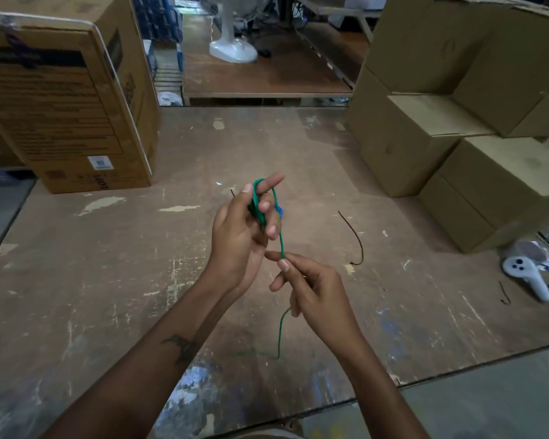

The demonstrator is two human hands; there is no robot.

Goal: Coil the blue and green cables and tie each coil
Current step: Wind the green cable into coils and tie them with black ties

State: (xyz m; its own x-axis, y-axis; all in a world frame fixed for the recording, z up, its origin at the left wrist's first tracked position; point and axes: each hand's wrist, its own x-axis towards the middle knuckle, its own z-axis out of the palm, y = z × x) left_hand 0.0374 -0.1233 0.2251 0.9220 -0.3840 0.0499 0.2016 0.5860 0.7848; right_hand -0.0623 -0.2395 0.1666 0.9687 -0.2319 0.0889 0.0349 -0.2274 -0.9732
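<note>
One green cable (280, 239), a bit of blue cable (279, 211) behind, left hand (244, 236) fingers looped in green coils, right hand (311, 289) pinching the green strand, worktop (108, 264) below

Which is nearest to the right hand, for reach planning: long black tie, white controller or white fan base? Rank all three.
From the right hand, in the head view:
1. Long black tie, just to its right on the table.
2. White controller, far right edge.
3. White fan base, far back.

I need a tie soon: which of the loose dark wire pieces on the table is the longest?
The curved dark wire right of the hands; the piece at the table's right edge is far shorter.
</note>
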